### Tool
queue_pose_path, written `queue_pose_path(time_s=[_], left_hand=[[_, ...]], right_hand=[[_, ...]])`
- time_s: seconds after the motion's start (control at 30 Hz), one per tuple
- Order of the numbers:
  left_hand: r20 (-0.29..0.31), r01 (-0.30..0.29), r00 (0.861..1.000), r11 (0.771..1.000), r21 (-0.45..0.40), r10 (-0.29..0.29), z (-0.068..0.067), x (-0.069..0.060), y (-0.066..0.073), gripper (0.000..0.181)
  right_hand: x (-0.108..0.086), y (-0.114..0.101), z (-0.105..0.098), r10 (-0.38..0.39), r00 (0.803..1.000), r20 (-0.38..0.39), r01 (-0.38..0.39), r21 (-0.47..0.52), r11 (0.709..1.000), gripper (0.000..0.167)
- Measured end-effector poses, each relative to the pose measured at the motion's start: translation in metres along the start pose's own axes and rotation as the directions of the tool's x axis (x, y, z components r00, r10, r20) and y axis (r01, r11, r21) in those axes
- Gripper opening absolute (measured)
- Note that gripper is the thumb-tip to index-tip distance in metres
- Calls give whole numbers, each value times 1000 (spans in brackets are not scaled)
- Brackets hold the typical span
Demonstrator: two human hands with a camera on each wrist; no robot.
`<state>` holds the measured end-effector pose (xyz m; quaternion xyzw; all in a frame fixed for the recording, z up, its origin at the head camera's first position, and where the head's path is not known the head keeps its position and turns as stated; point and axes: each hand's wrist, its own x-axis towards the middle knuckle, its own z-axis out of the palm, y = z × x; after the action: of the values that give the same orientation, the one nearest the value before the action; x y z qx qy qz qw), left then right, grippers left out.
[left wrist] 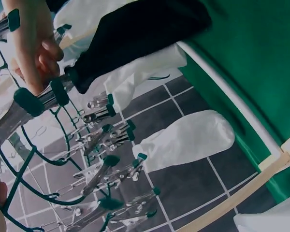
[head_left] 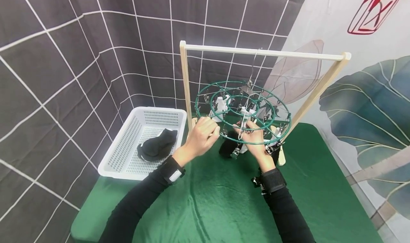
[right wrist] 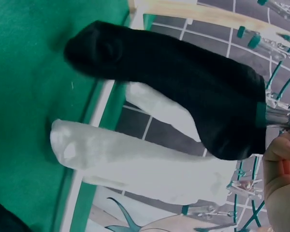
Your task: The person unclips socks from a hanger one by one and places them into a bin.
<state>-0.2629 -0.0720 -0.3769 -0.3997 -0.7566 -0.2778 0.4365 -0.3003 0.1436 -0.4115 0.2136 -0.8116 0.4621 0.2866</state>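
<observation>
Head view, right of centre: right hand (head_left: pixel 254 135) is working beneath the round green hanger (head_left: pixel 254 143), fingertips partly disappearing behind rings and clips. Black sock (right wrist: pixel 183 87) is showing there only as a dark patch near centre, largely obscured. Left hand (head_left: pixel 202 135) is curling its fingers at the hanger's left rim; whether its grip is grasping the rim, cannot tell. Left wrist view is cutting that hand off at the lower left edge.

Right wrist view is settling what the head view is hiding: the right grip is pinching a metal clip (right wrist: pixel 276 116) at the right edge, its rear end going out of sight by the fingers. The clip is biting the sock's cuff; the toe is pointing upper left, slightly blurred. White sock (right wrist: pixel 145 159) is hanging just beside, lower in frame. A dark shape in the lower left corner is staying unidentifiable.

Only the head view is taking in the whole white basket (head_left: pixel 123 174), left of centre on the green bench (head_left: pixel 217 200), with dark cloth (head_left: pixel 157 145) lying inside, its folds hard to separate.
</observation>
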Motion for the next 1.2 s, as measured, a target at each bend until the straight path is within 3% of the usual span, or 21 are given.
queue_pose_path(time_s=[0.1,0.13,0.17,0.2,0.23,0.27,0.3,0.37,0.4,0.43,0.47,0.5,0.53,0.57,0.67,0.73,0.77,0.93,1.0,1.07,1.2], left_hand=[[-165,76,982,994,-72,-88,6,-4,2,22],[-244,124,959,987,-103,-146,9,-7,4,21],[-322,185,919,970,-158,-227,12,-9,6,20],[-386,249,863,939,-236,-326,17,-12,8,19],[-437,312,784,889,-335,-440,22,-16,10,17],[-459,366,686,813,-452,-564,27,-19,13,15],[-445,411,577,714,-566,-685,33,-23,15,14],[-308,453,346,446,-772,-886,45,-33,18,14],[-213,476,249,311,-823,-945,52,-38,18,17],[-109,504,175,184,-844,-978,59,-43,17,20],[-6,556,136,81,-827,-991,65,-48,18,24],[92,620,125,5,-785,-988,71,-53,18,26],[181,683,147,-33,-730,-972,75,-56,18,27],[265,742,176,-50,-669,-948,80,-59,19,28],[455,834,270,-29,-550,-849,89,-60,25,30],[535,851,295,-37,-524,-792,92,-60,28,26],[569,855,288,-60,-515,-770,93,-61,30,25],[582,832,317,-75,-550,-749,94,-70,34,25],[558,834,329,-43,-550,-761,94,-74,33,23],[548,848,325,-20,-530,-771,95,-76,32,21],[544,860,349,31,-510,-763,90,-72,33,23]], right_hand=[[-1,-1,-3,60,998,11,-61,14,998,27],[-1,-2,-5,72,997,15,-72,15,997,31],[-2,-3,-6,80,997,20,-80,14,997,34],[-1,-5,-7,83,996,28,-84,23,996,33],[-1,-10,-9,83,996,34,-85,38,996,29],[-1,-15,-10,79,996,38,-81,52,995,25],[-1,-20,-12,75,996,41,-78,67,995,21],[-1,-29,-15,73,996,48,-77,94,993,16],[-1,-33,-16,71,996,51,-77,110,991,13],[-2,-36,-16,72,996,54,-78,117,990,12],[-2,-34,-16,76,996,55,-83,120,989,11],[-2,-32,-15,78,995,57,-84,112,990,11],[-2,-28,-13,81,995,63,-88,111,990,11],[-2,-23,-11,85,994,65,-91,105,990,14],[-3,-10,-7,90,994,58,-95,77,993,18],[-4,-4,-4,78,996,50,-82,71,994,16],[-5,-3,-4,71,997,40,-74,64,995,16],[-8,1,-4,76,997,-23,-76,12,997,18],[-9,1,-5,99,994,-48,-101,-45,994,24],[-9,0,-6,122,991,-59,-127,-101,987,31],[-6,-3,-6,140,989,-41,-145,-185,972,35]])
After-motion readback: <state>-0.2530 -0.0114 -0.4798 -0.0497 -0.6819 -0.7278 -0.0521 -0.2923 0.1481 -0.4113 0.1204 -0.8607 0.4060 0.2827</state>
